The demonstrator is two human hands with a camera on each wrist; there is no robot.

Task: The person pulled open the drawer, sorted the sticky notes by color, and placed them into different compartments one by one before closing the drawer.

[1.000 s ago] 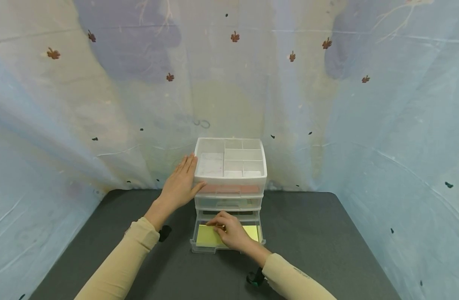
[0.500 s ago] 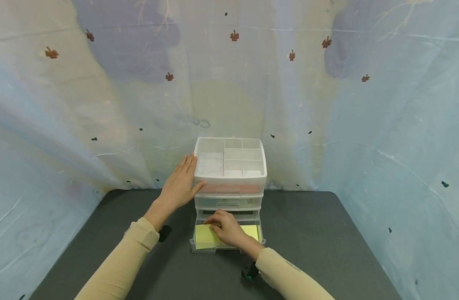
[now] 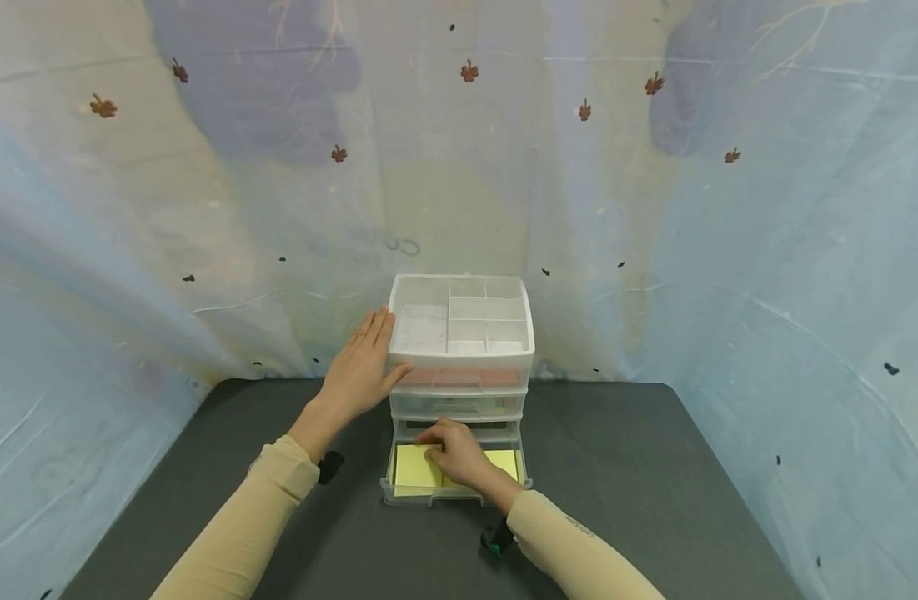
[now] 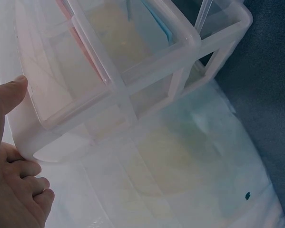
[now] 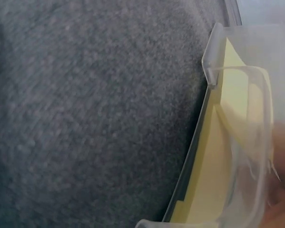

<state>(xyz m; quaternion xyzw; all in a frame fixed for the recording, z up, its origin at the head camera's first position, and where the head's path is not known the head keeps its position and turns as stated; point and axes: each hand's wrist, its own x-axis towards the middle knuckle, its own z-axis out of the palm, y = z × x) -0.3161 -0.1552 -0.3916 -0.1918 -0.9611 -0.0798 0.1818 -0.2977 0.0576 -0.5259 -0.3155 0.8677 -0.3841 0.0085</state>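
Observation:
A white drawer unit with clear drawers stands on the table. My left hand steadies its upper left corner, fingers straight along the side and thumb on the front; the left wrist view shows the same thumb there. The lowest drawer is pulled out. In it lie yellow sticky notes, one piece at the left and another at the right. My right hand pinches the left sticky note at its upper right corner; the fingertips are partly hidden. Through the drawer front, the right wrist view shows yellow paper.
The unit's top tray is split into several compartments. Pinkish contents show through the top drawer, and the middle drawer is closed. Dark grey cloth covers the table. A patterned curtain hangs behind and at both sides.
My right hand has shifted slightly back and left inside the drawer. The left sticky note has moved a little and now sits straighter. My left hand stays put.

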